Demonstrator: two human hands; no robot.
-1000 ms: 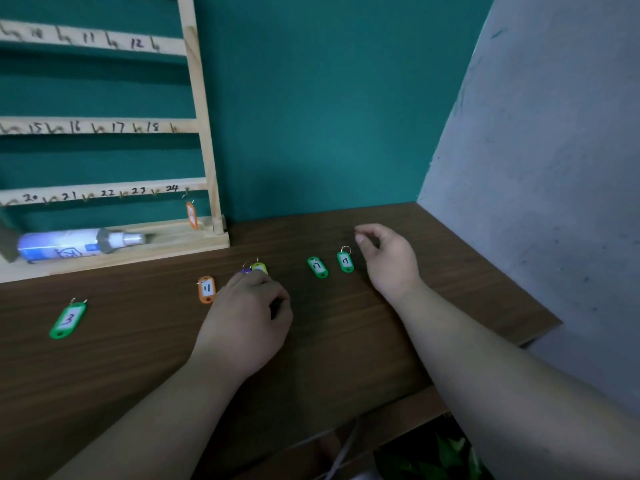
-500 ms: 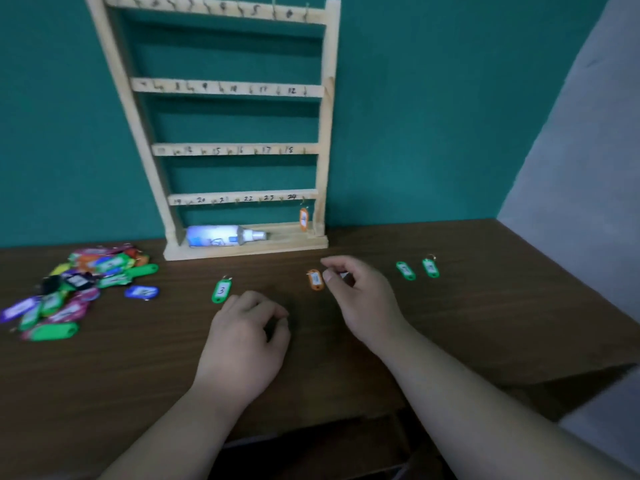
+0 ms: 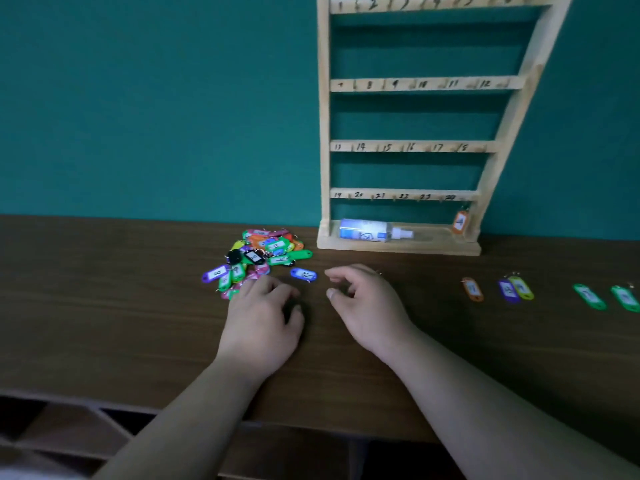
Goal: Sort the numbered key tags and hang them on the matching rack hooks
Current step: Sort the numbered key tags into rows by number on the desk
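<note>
Both hands had shifted left, away from the orange tag [image 3: 472,289], to the pile of key tags [image 3: 263,252]. Left hand [image 3: 263,317] rested loosely curled at the pile's edge. Right hand [image 3: 367,306] hung half-curled. Each grip held nothing that I could see. One blue tag [image 3: 303,274] lay on the worktop [image 3: 104,306] just ahead, between both hands, with its long axis crosswise, and about equally near to both.

spray bottle [image 3: 374,231]: lying on side | table [image 3: 104,306]: dark wood | wall [image 3: 156,98]: teal
</note>
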